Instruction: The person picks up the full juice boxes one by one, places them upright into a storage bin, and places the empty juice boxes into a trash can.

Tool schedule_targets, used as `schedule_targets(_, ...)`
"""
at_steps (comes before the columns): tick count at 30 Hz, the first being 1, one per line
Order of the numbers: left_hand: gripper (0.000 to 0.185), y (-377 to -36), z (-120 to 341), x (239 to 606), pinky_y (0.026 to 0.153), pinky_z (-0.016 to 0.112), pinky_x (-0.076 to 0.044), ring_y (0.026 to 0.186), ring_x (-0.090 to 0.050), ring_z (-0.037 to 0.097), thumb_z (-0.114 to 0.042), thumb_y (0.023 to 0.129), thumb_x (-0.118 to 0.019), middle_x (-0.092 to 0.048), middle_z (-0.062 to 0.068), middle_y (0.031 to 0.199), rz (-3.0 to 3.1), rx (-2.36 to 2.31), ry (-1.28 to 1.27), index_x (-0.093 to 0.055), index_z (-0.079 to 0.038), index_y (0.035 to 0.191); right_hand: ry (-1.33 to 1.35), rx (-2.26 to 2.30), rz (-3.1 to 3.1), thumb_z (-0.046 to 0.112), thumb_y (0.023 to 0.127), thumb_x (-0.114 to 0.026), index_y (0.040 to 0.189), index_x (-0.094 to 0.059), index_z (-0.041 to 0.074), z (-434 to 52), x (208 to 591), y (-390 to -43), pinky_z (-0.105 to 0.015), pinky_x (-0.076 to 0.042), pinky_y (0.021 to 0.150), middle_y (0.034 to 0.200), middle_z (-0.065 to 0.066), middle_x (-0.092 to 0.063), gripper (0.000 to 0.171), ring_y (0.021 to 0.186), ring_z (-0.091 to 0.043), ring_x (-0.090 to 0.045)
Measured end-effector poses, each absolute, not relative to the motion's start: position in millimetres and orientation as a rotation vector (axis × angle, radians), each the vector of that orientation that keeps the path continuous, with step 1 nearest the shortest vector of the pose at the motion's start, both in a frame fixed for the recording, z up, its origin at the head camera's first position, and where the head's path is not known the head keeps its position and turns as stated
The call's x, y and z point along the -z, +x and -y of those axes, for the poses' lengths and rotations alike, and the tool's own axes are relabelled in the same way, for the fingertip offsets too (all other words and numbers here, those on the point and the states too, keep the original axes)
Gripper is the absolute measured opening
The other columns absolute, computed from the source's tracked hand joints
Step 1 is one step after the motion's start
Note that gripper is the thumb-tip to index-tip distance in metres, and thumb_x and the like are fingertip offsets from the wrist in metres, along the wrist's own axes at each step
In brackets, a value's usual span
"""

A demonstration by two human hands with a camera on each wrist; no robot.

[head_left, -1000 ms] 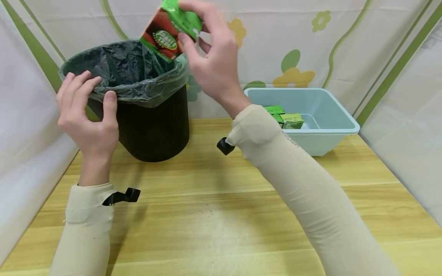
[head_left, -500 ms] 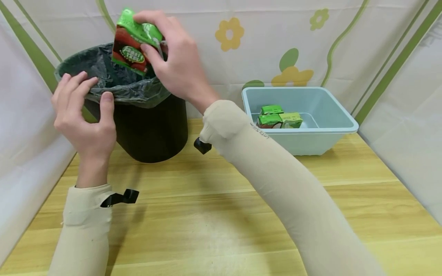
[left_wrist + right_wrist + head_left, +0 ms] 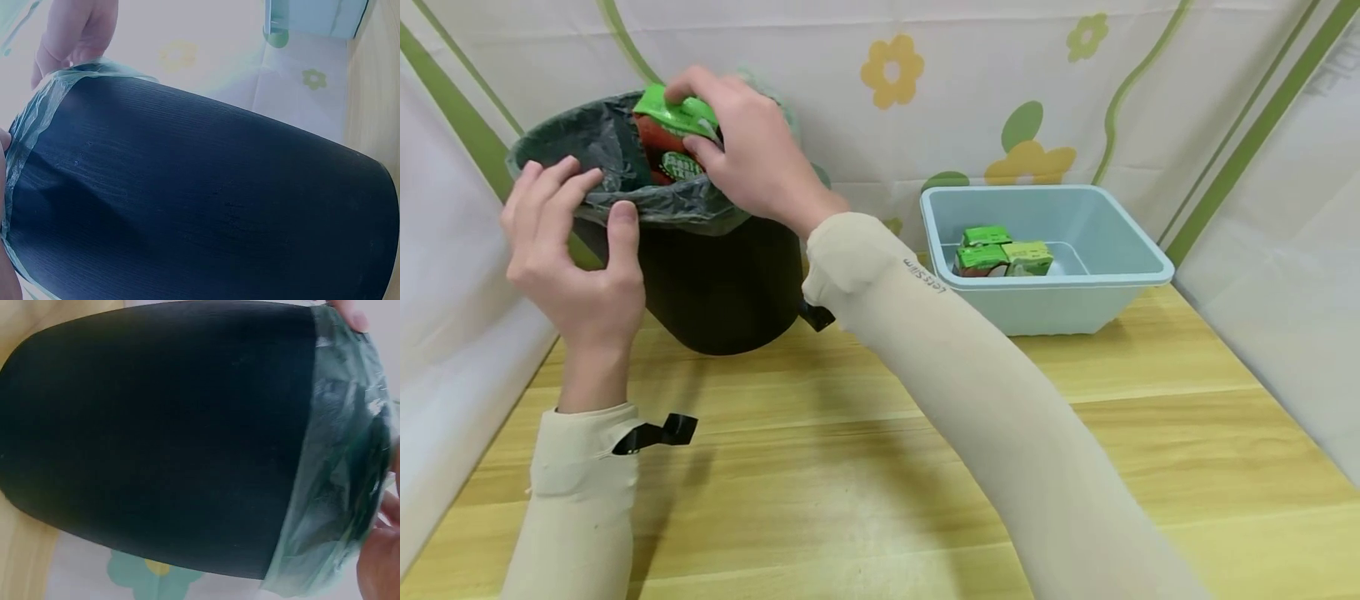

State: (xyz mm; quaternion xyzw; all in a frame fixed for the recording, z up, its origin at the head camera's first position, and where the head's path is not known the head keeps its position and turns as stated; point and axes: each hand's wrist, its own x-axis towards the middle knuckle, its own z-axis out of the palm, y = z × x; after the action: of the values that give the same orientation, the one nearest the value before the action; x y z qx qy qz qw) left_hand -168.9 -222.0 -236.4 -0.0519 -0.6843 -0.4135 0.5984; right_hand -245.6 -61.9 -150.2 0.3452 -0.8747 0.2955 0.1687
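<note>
A black trash can (image 3: 722,292) lined with a dark green bag (image 3: 610,150) stands at the back left of the table. My left hand (image 3: 576,267) holds its near-left rim, fingers bent at the edge and thumb against the front of the bag. My right hand (image 3: 756,154) grips a green and red juice box (image 3: 662,137) by its top, fingers on the far side and thumb on the near side. The box's lower part sits inside the mouth, hidden by the front rim. In the right wrist view the bag's folded edge (image 3: 331,456) wraps the can.
To the right stands a light blue plastic basin (image 3: 1052,308). Inside, at its left, lie a green and red box (image 3: 981,260), another green box (image 3: 987,236) and a yellow-green box (image 3: 1028,258). A flower-printed white curtain (image 3: 962,83) hangs behind the wooden table (image 3: 820,467).
My right hand has carried the juice box left and down, from above the can's right rim into its mouth. The left hand stays at the rim.
</note>
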Motion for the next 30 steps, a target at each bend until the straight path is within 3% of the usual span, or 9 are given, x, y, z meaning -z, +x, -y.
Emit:
schedule_targets(12, 0.041, -165.5, 223.1, 233.7, 0.127, 0.031, -0.034, 0.139, -0.059, 0.012, -0.034, 0.088, -0.068, -0.078, 0.005, 0.128, 1.584, 0.956, -0.110, -0.083, -0.004, 0.113, 0.994, -0.671, 2.608, 0.024, 0.110, -0.056, 0.148, -0.055, 0.025, 71.1, 141.8, -242.9, -0.013, -0.039, 0.114, 0.154, 0.009, -0.057, 0.038, 0.144, -0.007, -0.050)
schedule_targets(21, 0.041, -163.6, 223.8, 234.0, 0.127, 0.031, -0.033, 0.138, -0.059, 0.012, -0.033, 0.088, -0.068, -0.078, 0.006, 0.128, 1.587, 0.952, -0.109, -0.083, -0.003, 0.112, 1.007, -0.607, 2.649, 0.027, 0.111, -0.054, 0.149, -0.053, 0.025, 72.4, 138.7, -241.8, -0.014, -0.041, 0.111, 0.152, 0.007, -0.058, 0.039, 0.137, -0.008, -0.055)
schedule_targets(30, 0.042, -161.8, 223.7, 231.9, 0.127, 0.031, -0.033, 0.138, -0.059, 0.012, -0.034, 0.088, -0.067, -0.078, 0.005, 0.127, 1.581, 0.946, -0.109, -0.083, -0.003, 0.112, 1.032, -0.693, 2.675, 0.032, 0.109, -0.057, 0.159, -0.047, 0.028, 69.3, 137.7, -238.3, -0.011, -0.039, 0.114, 0.161, 0.012, -0.051, 0.051, 0.143, -0.002, -0.050)
